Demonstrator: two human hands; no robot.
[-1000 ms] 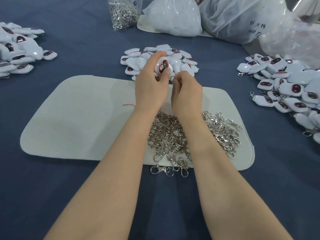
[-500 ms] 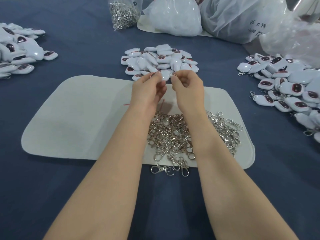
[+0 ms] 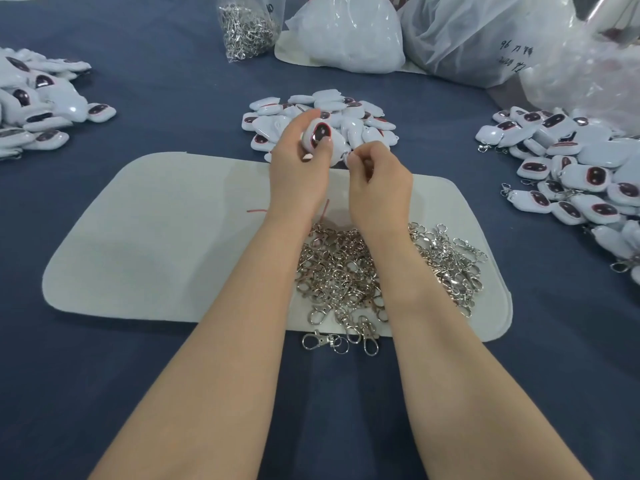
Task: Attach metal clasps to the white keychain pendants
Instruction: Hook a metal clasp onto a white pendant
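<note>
My left hand (image 3: 299, 171) grips a white pendant (image 3: 318, 135) with a dark red-rimmed oval, lifted just above the near edge of the centre pile of white pendants (image 3: 356, 116). Close to its right, my right hand (image 3: 377, 183) has its fingers curled with thumb and forefinger pinched together beside the pendant; what they pinch is too small to make out. A heap of loose metal clasps (image 3: 346, 271) lies on the white felt mat (image 3: 156, 237) under my wrists, and a few clasps (image 3: 341, 341) spill over its front edge.
More pendants are piled at the left (image 3: 38, 102). At the right lies a pile (image 3: 571, 174) in which some pendants show clasps. A clear bag of clasps (image 3: 247, 29) and large plastic bags (image 3: 467, 36) stand at the back on the blue cloth (image 3: 104, 393).
Half a second ago both hands were low with fingertips together. Since then my left hand has risen and turned the pendant's dark face toward me. My right hand stayed close beside it.
</note>
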